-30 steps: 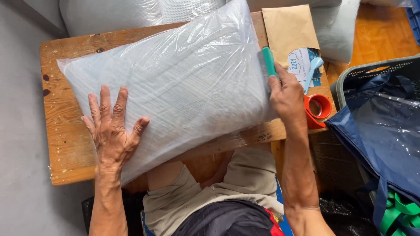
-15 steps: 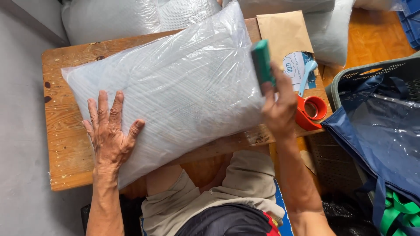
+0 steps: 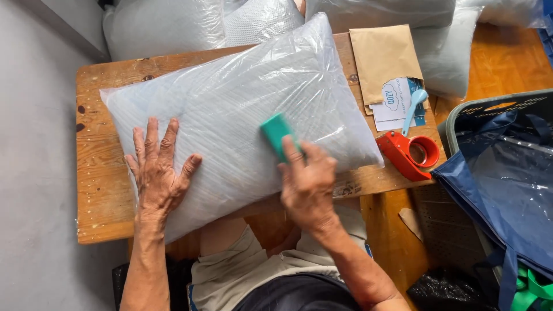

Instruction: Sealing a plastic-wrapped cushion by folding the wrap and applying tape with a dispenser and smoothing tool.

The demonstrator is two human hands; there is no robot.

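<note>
Head view: green block [image 3: 276,133] in right hand [image 3: 308,184], atop pillow [image 3: 242,109].

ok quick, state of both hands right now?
Left hand: open, fingers spread flat on the bagged pillow.
Right hand: closed on a green block, pressing it on the pillow.

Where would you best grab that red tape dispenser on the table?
Probably by its long straight red handle, which angles up-left from the tape roll: the red tape dispenser lies flat near the wooden table edge, so come from above and close across the handle's narrow width.
</note>
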